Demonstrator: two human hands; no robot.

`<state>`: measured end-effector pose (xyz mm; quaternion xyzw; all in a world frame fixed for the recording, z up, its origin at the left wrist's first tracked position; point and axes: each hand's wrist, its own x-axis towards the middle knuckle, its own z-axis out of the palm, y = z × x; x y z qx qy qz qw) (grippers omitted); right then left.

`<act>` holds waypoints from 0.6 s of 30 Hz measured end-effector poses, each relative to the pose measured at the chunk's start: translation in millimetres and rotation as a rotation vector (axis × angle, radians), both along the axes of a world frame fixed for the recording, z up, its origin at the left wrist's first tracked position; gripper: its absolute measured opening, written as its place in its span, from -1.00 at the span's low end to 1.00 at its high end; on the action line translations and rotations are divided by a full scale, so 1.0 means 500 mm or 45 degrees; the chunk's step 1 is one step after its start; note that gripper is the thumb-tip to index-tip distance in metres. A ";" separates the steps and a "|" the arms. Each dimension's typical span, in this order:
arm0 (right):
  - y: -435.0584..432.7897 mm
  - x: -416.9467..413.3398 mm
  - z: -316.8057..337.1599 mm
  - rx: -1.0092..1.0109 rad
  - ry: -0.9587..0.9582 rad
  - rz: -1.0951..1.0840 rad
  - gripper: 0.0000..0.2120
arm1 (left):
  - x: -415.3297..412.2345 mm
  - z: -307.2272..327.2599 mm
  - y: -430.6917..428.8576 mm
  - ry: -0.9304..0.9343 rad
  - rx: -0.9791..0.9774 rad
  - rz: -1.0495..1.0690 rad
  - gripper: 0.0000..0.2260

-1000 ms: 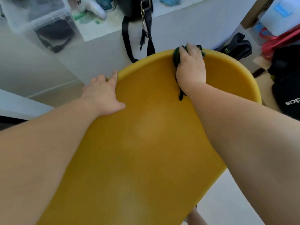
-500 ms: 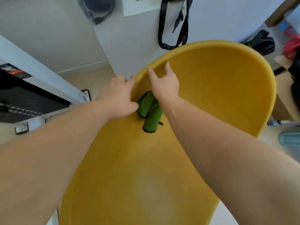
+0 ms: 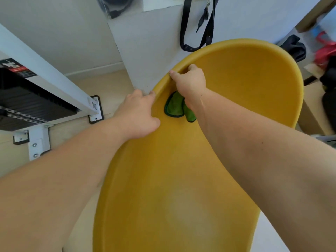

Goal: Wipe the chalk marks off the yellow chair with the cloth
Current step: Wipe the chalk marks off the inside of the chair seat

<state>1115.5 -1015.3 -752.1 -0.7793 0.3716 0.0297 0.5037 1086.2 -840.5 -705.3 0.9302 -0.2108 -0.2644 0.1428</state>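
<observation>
The right hand [image 3: 190, 79], fingers curled on a folded green cloth [image 3: 175, 106], has slid from the top edge of the smooth yellow plastic chair [image 3: 236, 106] to its left rim. The left hand [image 3: 138, 113] clasps that rim just below. No chalk shows, so the wiping is probably nearly finished.

The chair [image 3: 236, 124] is plain mustard yellow, with a paler, faded patch low on its shell. The cloth [image 3: 174, 106] is bright green with a darker green edge. A black strap [image 3: 183, 30] hangs against a white wall panel [image 3: 154, 51]. The floor [image 3: 109, 84] is pale beige. At left, a white metal frame [image 3: 45, 73] carries a black slatted panel [image 3: 27, 106] with a red-and-white label [image 3: 14, 67]. At right is a brown cardboard box [image 3: 312, 113].
</observation>
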 end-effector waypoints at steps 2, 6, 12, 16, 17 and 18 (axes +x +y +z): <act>-0.011 -0.013 0.003 -0.013 -0.030 0.049 -0.51 | -0.021 0.001 -0.004 0.064 -0.048 0.030 -0.28; -0.030 -0.058 0.006 -0.012 -0.022 0.209 -0.45 | -0.090 -0.002 -0.008 0.152 -0.140 0.067 -0.26; -0.008 -0.152 -0.012 0.148 0.009 0.426 -0.13 | -0.251 0.006 0.007 0.291 -0.172 0.157 -0.13; -0.003 -0.230 -0.012 0.130 0.070 0.609 -0.14 | -0.380 0.012 -0.008 0.378 -0.228 0.359 -0.10; -0.005 -0.256 -0.007 0.140 0.094 0.661 -0.15 | -0.412 0.012 -0.011 0.419 -0.236 0.398 -0.09; -0.008 -0.284 -0.001 0.147 0.120 0.715 -0.17 | -0.442 0.014 -0.015 0.465 -0.252 0.426 -0.08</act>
